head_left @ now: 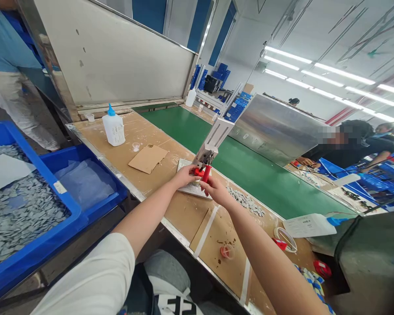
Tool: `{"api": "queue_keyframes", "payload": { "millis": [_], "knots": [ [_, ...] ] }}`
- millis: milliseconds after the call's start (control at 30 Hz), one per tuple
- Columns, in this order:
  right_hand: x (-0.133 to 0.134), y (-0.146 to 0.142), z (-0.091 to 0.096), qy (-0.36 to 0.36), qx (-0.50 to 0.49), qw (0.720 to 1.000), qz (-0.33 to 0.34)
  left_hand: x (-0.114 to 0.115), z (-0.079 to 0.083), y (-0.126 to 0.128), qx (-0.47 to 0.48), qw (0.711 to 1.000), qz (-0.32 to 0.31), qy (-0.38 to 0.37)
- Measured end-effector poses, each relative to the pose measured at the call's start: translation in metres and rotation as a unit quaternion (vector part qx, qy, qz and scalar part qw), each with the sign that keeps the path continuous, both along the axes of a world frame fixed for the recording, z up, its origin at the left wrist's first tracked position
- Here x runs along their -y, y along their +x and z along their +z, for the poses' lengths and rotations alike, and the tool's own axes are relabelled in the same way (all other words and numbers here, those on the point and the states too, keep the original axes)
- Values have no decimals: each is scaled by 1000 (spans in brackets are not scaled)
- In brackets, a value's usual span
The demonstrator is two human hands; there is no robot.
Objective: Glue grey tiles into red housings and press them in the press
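Note:
A small hand press (213, 142) with a metal upright stands on a pale base plate (192, 189) on the workbench. Its red handle (206, 174) points down toward me. My left hand (184, 176) is at the press's left side, fingers closed by a red part (198, 172); what they pinch is too small to tell. Beside the handle's lower end is my right hand (214, 190), its thumb and fingers drawn together. Whether they grip the handle or a small piece cannot be made out. Small grey pieces (246, 201) lie in a heap right of the press.
A white bottle (114, 130) and a cardboard piece (148, 159) are on the left. Blue bins (74, 218) hold grey pieces and plastic sheeting. Rightward are a small cup (227, 251), a tape roll (285, 239) and another bottle (310, 225). Behind runs a green belt (249, 164); co-workers sit beyond.

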State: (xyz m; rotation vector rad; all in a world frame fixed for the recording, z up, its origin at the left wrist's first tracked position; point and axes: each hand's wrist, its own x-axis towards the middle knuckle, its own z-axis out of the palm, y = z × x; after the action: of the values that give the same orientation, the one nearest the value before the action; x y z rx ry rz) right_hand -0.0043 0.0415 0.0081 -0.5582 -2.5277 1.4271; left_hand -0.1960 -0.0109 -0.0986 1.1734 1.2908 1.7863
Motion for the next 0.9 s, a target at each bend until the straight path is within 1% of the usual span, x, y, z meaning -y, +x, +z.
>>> {"api": "queue_keyframes", "payload": {
  "millis": [200, 233, 300, 367, 433, 500, 533, 633, 700, 767, 900],
  "knots": [
    [-3, 3, 5, 44, 17, 999, 25, 1, 3, 1, -16, 1000, 3, -16],
    [-3, 4, 5, 57, 23, 998, 28, 1, 4, 1, -18, 1000, 2, -18],
    [-5, 4, 5, 118, 48, 992, 20, 2, 4, 1, -23, 1000, 1, -21],
    [-7, 0, 4, 202, 99, 974, -1, 3, 5, 0, -30, 999, 1, -24],
    [-9, -6, 2, 269, 164, 949, -22, 5, 6, -1, -37, 999, -1, -28],
    [-10, -10, 2, 304, 208, 929, -35, 5, 7, -2, -45, 998, -3, -31],
    [-10, -12, 2, 313, 218, 924, -38, 6, 7, -1, -49, 998, -3, -33],
    [-9, -13, 1, 322, 225, 919, -36, 7, 8, 0, -61, 997, 3, -41],
    [-9, -12, 2, 312, 221, 923, -35, 8, 10, 2, -69, 997, 9, -45],
    [-8, -12, 2, 284, 203, 936, -37, 10, 11, 3, -78, 996, 14, -49],
    [-1, -10, 2, 202, 139, 969, -42, 12, 14, 5, -91, 994, 18, -57]
  ]
}}
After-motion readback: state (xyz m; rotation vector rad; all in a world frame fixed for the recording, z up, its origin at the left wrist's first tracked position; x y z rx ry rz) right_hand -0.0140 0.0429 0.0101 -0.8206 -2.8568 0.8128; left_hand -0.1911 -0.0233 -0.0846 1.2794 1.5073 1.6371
